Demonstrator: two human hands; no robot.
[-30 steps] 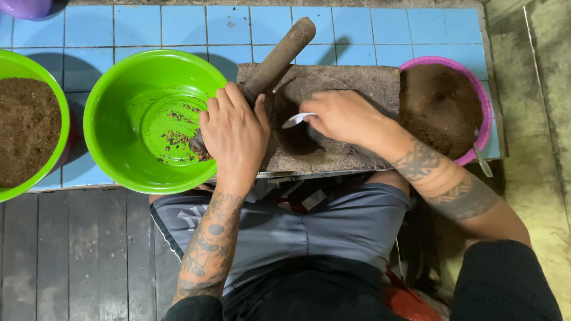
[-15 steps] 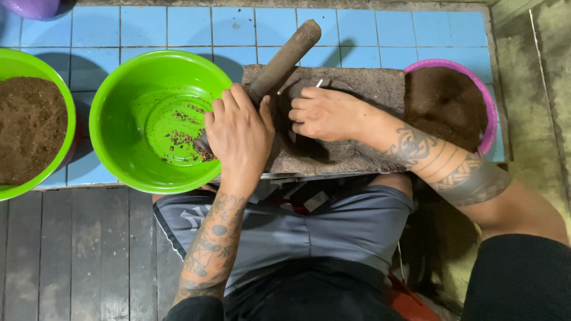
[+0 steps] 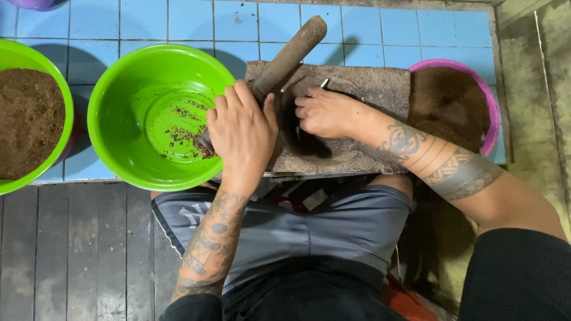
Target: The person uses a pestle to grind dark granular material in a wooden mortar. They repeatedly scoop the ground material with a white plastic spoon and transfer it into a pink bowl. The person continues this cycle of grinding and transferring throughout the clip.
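Head view, left hand (image 3: 242, 132) fingers gripping stone roller (image 3: 289, 56), right hand (image 3: 326, 112) fingers curled around small spoon (image 3: 324, 83) just beside it

Two green bowls (image 3: 160, 116) (image 3: 30, 113), one pink bowl (image 3: 455, 107), one stone slab (image 3: 369, 89), one roller (image 3: 289, 56).

Dark tattoos cover both my forearms: small scattered figures behind my left hand (image 3: 242, 134), patterned bands behind my right hand (image 3: 328, 113). My black sleeves end near the elbows. Grey shorts with a pale emblem cover my lap.
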